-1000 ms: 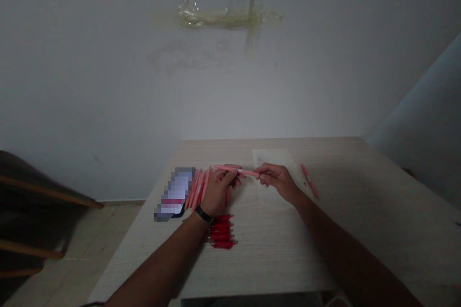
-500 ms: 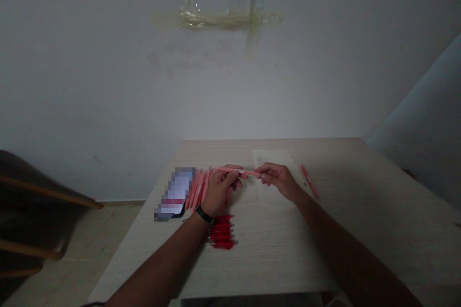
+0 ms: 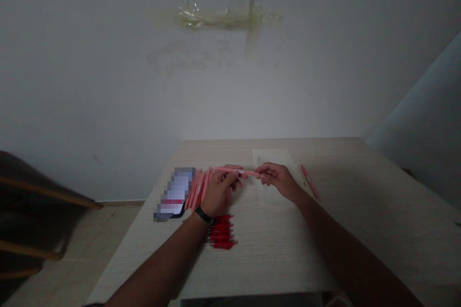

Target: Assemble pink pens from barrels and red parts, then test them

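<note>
A pink pen (image 3: 236, 170) lies level between my hands, held at both ends. My left hand (image 3: 219, 193) grips its left part, and a black wristband (image 3: 204, 215) circles that wrist. The pen's right end is pinched in the fingers of my right hand (image 3: 277, 181). Just beyond my left hand, a row of pink pen barrels (image 3: 197, 189) lies side by side, partly hidden by that hand. Below it is a tight group of red pen parts (image 3: 221, 231). A single pink pen (image 3: 309, 181) lies to the right of my right hand.
A pale wood-grain table (image 3: 273, 259) fills the lower middle. On it are a pixelated phone (image 3: 175, 193) and a sheet of paper (image 3: 270, 157) under my right hand. Wooden chair rails (image 3: 36, 192) stand left of the table, and a taped wall rises behind it.
</note>
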Demonstrator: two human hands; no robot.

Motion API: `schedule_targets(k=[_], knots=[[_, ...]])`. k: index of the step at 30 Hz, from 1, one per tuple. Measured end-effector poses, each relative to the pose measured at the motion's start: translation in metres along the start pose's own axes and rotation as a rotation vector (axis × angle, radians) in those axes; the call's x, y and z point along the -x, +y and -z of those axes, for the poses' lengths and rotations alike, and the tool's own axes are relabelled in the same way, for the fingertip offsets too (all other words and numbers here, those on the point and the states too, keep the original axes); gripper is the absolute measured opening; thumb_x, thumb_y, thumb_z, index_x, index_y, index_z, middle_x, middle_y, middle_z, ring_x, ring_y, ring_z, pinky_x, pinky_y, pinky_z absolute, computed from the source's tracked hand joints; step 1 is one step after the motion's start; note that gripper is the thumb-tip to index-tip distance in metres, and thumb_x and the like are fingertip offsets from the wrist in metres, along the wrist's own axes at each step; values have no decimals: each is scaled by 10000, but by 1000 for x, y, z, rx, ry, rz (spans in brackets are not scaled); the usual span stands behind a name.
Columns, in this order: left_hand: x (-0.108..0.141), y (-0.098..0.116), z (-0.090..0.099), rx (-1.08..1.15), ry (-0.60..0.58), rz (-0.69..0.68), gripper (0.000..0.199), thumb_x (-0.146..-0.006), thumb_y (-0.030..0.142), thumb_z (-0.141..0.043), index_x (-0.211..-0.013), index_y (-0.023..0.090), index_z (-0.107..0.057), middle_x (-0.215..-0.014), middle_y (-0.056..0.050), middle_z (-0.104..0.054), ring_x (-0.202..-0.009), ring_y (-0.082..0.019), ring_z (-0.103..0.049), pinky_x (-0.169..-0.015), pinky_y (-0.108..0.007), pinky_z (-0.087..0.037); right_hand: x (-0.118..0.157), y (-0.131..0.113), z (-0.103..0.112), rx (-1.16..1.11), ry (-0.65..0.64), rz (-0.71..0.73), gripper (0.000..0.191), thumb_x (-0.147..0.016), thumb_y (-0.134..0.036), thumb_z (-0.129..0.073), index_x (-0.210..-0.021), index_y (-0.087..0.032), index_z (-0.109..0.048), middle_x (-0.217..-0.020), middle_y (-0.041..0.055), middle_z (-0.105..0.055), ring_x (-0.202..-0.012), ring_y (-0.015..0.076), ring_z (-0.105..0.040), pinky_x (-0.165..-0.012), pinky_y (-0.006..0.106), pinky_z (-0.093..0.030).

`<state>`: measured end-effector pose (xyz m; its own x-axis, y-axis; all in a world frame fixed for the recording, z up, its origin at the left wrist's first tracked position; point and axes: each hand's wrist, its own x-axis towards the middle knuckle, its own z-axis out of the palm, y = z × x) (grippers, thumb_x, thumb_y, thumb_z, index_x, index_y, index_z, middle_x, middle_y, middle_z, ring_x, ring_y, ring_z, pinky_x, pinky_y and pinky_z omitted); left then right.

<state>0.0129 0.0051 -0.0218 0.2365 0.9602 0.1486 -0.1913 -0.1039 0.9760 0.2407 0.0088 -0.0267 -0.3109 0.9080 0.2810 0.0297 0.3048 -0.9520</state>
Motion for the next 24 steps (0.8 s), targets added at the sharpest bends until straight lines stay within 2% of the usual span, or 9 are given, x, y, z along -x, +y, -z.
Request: schedule_targets(k=[5, 12, 19, 22, 24], knots=[[0, -1, 1, -9, -29, 2, 338, -867, 398, -673, -1064, 127, -716, -889, -88, -743, -645, -124, -612, -582, -233, -453, -1, 0, 0, -9, -10, 7, 199, -805, -323, -722, -923, -164, -713, -747, 9, -624, -627, 112, -533, -570, 236, -420], [-1, -3, 3, 4, 0, 18, 326, -854, 390, -687, -1048, 129, -718, -873, -78, -732, -626, -121, -599, -558, -231, -443, 0, -5, 1, -14, -32, -14, 209, -835, -300, -636, -974, -164, -711, -737, 18, -633, -639, 127, -538, -568, 241, -423], [0, -7, 1, 35, -21, 17, 294, -843, 361, -695, -1022, 130, -723, -810, -55, -688, -624, -114, -570, -566, -230, -434, 0, -1, -2, 50, -57, -34, 317, -893, -434, -609, -1005, -153, -704, -744, 20, -620, -629, 121, -535, -568, 234, -411], [0, -6, 1, -4, -79, -14, 259, -845, 341, -688, -1002, 138, -722, -782, -41, -657, -630, -117, -556, -569, -233, -428, -1, 1, -4, 80, -113, -77, 406, -940, -506, -532, -899, -142, -707, -694, 14, -592, -595, 113, -505, -548, 232, -389], [1, -6, 1, -61, -148, -25, 239, -854, 331, -678, -991, 141, -725, -821, -44, -651, -650, -118, -553, -589, -239, -435, 0, 2, -6, 81, -176, -108, 406, -920, -518, -572, -823, -142, -690, -668, 1, -574, -585, 106, -490, -555, 230, -385]])
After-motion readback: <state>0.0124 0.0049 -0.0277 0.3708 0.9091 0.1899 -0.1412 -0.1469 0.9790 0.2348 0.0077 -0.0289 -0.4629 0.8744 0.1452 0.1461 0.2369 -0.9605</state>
